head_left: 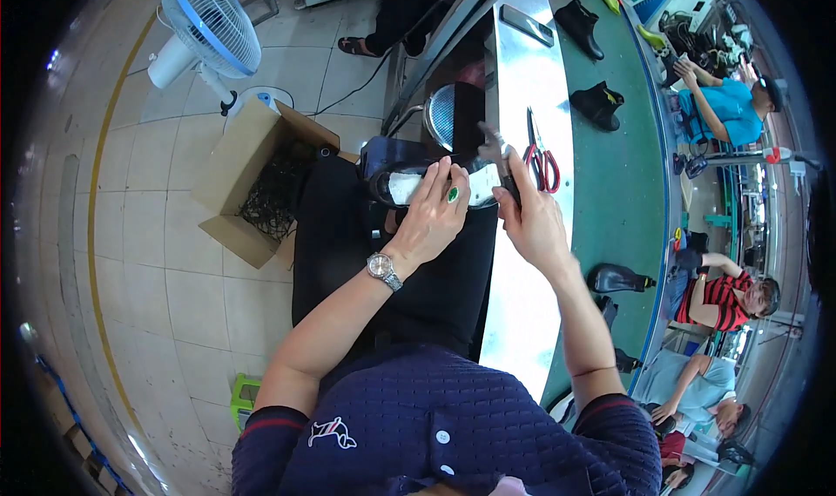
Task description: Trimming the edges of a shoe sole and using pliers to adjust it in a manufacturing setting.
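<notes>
Across my lap lies a dark shoe [380, 185] with its underside up, showing a white sole surface [404, 188]. My left hand [433, 213] grips the middle of it, fingers bent over the white part and hiding some of it. A hammer [495, 145] with a metal head is in my right hand [533, 222], which is closed round its dark handle. The hammer head is just above the right end of the shoe; whether it touches is unclear. Red-handled scissors [542, 165] lie on the metal bench edge [522, 296] beside my right hand.
Along the green conveyor belt [623, 191] stand a black boot [579, 27], another boot [597, 106] and a black shoe [620, 278]. A phone [527, 25] rests on the bench edge. An open carton [235, 178] and a fan [209, 30] are at left. Co-workers [723, 300] sit across the belt.
</notes>
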Available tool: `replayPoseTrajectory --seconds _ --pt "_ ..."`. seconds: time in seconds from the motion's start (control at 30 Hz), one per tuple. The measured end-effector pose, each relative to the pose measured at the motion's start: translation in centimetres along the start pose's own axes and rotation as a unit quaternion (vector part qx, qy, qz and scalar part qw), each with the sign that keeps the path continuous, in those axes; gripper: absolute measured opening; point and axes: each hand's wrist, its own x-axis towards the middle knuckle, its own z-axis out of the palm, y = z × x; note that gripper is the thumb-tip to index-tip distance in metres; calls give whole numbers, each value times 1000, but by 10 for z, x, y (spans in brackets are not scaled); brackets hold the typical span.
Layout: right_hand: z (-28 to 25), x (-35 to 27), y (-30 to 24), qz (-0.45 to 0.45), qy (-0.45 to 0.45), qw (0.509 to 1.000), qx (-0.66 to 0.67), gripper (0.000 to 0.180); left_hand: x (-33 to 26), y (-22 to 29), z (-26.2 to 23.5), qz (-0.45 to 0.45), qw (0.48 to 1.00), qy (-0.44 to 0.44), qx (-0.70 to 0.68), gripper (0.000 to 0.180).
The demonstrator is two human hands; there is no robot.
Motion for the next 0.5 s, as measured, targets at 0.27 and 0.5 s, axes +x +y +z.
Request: replayPoseTrajectory --seconds 0.27,0.5 --pt "-1 0 -13 -6 -8 998 -63 61 -3 0 3 -11 1000 9 -9 38" --pt "20 -4 -4 27 -1 993 -116 66 23 -10 -42 -95 990 -81 65 59"
